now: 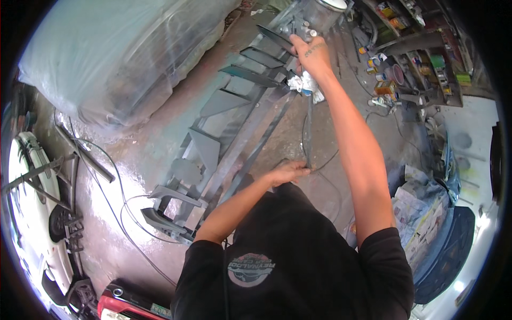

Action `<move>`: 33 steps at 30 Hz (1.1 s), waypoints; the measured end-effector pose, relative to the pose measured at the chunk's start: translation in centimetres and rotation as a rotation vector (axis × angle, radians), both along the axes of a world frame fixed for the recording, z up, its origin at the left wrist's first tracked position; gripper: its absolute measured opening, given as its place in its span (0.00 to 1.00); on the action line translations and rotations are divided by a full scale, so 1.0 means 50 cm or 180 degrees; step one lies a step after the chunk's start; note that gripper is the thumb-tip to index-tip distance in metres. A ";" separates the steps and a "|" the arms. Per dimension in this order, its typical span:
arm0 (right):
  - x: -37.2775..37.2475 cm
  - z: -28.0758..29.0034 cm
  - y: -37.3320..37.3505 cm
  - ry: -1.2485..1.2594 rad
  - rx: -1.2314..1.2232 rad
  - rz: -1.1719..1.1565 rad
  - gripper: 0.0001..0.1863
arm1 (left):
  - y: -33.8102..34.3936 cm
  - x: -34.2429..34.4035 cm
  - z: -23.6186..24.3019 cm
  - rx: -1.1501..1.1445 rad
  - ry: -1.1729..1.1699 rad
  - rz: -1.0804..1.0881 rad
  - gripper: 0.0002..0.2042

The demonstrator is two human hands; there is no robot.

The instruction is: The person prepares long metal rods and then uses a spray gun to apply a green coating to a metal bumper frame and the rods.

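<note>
My right hand (pixel 313 54) is wrapped round the handle of a spray gun with a metal cup (pixel 323 16) on top. Crumpled white paper or rag (pixel 303 83) is bunched below the grip. From there a thin hose (pixel 310 125) hangs down to my left hand (pixel 290 172), whose fingers close on it near my waist. Left of the gun stretches a long metal stand (pixel 242 133) bearing several grey parts: flat blades (pixel 250 76), angled panels (pixel 221 105) and a curved bracket (pixel 178 197). The gun is over the stand's far end; its nozzle cannot be made out.
A plastic-covered bulky object (pixel 128 58) stands at far left. Loose cables (pixel 114 186) cross the floor. Shelves (pixel 426 53) with cans are at far right, a paper-covered pile (pixel 421 213) at right. A white car panel (pixel 40 197) and red bumper (pixel 128 304) lie left and near.
</note>
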State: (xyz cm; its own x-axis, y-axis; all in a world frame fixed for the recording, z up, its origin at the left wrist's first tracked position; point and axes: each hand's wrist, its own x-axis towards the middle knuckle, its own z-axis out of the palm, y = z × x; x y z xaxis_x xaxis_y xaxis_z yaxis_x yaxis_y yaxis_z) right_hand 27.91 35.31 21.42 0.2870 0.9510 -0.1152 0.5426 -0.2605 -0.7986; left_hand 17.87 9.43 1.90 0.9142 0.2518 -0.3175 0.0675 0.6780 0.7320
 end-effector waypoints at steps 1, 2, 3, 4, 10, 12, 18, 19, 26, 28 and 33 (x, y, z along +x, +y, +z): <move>0.011 0.011 -0.014 -0.0165 -0.0187 0.0010 0.24 | -0.007 0.007 0.003 0.0004 -0.0015 -0.0019 0.28; 0.034 -0.008 -0.022 -0.0231 -0.0129 -0.0060 0.24 | -0.015 0.014 0.005 0.0004 0.0060 -0.0116 0.29; 0.050 -0.013 -0.035 -0.0245 -0.0128 -0.0081 0.24 | -0.022 0.021 0.008 0.0004 0.0135 -0.0213 0.31; 0.061 -0.013 -0.053 -0.0234 -0.0147 -0.0270 0.23 | -0.028 0.024 0.014 0.0002 0.0124 -0.0237 0.31; 0.129 -0.027 -0.134 -0.0266 -0.0080 -0.0640 0.20 | -0.084 0.050 -0.021 0.0104 0.0293 -0.0682 0.34; 0.131 -0.027 -0.151 -0.0329 -0.0064 -0.0661 0.20 | -0.096 0.056 -0.039 0.0285 0.0137 -0.0763 0.33; 0.101 -0.023 -0.157 -0.0234 0.0026 -0.0589 0.23 | -0.095 0.045 -0.018 0.0313 0.0307 -0.0728 0.29; 0.093 -0.022 -0.160 -0.0196 -0.0007 -0.0516 0.24 | -0.090 0.040 -0.013 0.0300 0.0317 -0.0733 0.29; 0.021 0.008 -0.215 -0.0262 -0.0345 0.0129 0.24 | -0.113 0.046 -0.040 0.0708 -0.0004 -0.0711 0.25; 0.008 -0.005 -0.248 -0.0376 -0.0305 0.0199 0.23 | -0.142 0.068 -0.077 0.1062 -0.0284 -0.0713 0.24; -0.057 -0.029 -0.289 -0.0406 -0.0390 0.0369 0.20 | -0.199 0.099 -0.133 0.1391 -0.0845 -0.0720 0.25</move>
